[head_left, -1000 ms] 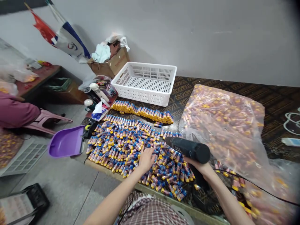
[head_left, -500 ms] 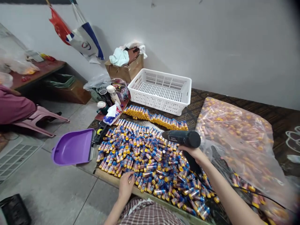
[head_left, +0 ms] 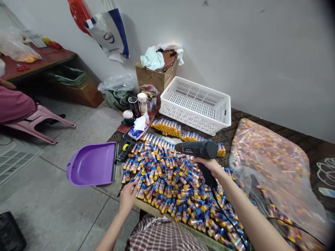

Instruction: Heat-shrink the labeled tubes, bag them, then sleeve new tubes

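Observation:
A black hair dryer (head_left: 195,149) is gripped by its handle in my right hand (head_left: 210,166). Its nozzle points left, over a wide heap of small blue-and-yellow tubes (head_left: 170,181) in clear wrap. At the front left edge of the heap is my left hand (head_left: 127,198), its fingers bent and slightly apart beside the nearest tubes; I make out nothing held in them. Behind the heap, more tubes lie stacked in neat rows (head_left: 167,127). The dryer's cord runs down across the tubes at the right.
A white plastic crate (head_left: 195,120) stands against the wall. On the right lies a large clear bag (head_left: 269,150) of tubes. Cups, a bottle (head_left: 142,103) and tissues sit at the left, above a purple dustpan (head_left: 92,165). A person sits on a pink stool (head_left: 44,120) farther left.
The view has swung left, shifting the scene rightward. My left hand has moved left along the heap's front edge. The hair dryer stays in my right hand, now over tubes farther left.

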`<state>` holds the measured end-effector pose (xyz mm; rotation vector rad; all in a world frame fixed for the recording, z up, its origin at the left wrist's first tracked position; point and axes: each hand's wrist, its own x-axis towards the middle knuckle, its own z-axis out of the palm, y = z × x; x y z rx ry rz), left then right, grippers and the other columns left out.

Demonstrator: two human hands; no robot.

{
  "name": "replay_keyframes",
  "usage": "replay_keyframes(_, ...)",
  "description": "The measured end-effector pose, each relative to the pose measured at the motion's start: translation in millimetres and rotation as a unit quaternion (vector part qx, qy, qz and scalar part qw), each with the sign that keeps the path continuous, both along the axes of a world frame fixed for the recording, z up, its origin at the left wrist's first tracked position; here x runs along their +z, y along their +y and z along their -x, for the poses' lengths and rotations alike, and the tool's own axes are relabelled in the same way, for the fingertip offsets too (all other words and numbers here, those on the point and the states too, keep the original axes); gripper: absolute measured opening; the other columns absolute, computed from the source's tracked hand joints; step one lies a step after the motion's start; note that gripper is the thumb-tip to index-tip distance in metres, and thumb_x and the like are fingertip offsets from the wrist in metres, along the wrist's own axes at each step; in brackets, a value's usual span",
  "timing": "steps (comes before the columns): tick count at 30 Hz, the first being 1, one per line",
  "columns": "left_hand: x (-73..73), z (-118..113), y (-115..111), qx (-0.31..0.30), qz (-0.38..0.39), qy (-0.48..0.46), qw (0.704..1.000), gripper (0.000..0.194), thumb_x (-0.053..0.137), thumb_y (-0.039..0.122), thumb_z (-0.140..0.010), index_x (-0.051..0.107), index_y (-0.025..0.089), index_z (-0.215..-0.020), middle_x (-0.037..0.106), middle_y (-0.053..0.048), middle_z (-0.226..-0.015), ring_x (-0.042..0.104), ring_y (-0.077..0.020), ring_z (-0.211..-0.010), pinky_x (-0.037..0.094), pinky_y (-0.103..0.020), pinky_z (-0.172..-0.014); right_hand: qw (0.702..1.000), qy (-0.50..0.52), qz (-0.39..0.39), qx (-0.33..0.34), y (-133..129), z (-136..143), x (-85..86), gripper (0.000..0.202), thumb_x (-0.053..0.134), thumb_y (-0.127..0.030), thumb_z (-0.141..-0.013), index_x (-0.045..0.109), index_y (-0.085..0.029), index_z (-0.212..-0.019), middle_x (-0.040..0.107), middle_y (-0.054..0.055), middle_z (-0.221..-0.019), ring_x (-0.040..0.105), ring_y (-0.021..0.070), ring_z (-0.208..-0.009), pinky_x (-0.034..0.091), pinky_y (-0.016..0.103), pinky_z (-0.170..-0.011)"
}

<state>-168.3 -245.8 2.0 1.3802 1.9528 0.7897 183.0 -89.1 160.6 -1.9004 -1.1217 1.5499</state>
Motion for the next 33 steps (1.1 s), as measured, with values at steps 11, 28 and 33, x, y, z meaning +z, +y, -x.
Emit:
replay_keyframes(11, 5.5, 13.5, -7.9, -0.005, 0.003, 0.006, 1.0, 0.035, 0.046, 0.042, -0.075, 0.067, 0.016, -0.084, 0.071, -0.01, -0.088, 0.065, -0.0249, -0.082, 0.05, -0.037, -0.077, 0.993, 0.045, 0.002, 0.113, -6.0, 36.0, 11.5, 0.017, 0.072, -0.026, -0.054, 0.067, -0.015, -0.067, 0.062, 0.001, -0.056, 0.054, 0.0142, -0.05, 0.047, 0.028, -0.054)
replay_keyframes(28, 15.3, -86.7, -53.4, -0.082, 0.031, -0.011, 0.996, 0.038, 0.048, 0.046, -0.072, 0.067, 0.016, -0.085, 0.071, -0.011, -0.089, 0.065, -0.0241, -0.083, 0.051, -0.034, -0.074, 0.987, -0.095, 0.001, -0.127, -218.4, -207.3, 41.9, 0.032, 0.075, -0.043, -0.057, 0.066, -0.017, -0.075, 0.063, 0.003, -0.055, 0.056, 0.018, -0.051, 0.045, 0.029, -0.052)
replay_keyframes(33, 22.0, -127.1, -87.0, -0.103, 0.023, 0.001, 0.994, 0.034, 0.048, 0.044, -0.072, 0.067, 0.018, -0.083, 0.071, -0.008, -0.088, 0.066, -0.0236, -0.082, 0.051, -0.033, -0.074, 0.976, -0.116, -0.038, -0.178, -264.6, -242.2, 30.2, 0.036, 0.077, -0.04, -0.053, 0.066, -0.017, -0.079, 0.068, 0.005, -0.068, 0.056, 0.0172, -0.052, 0.047, 0.03, -0.053)
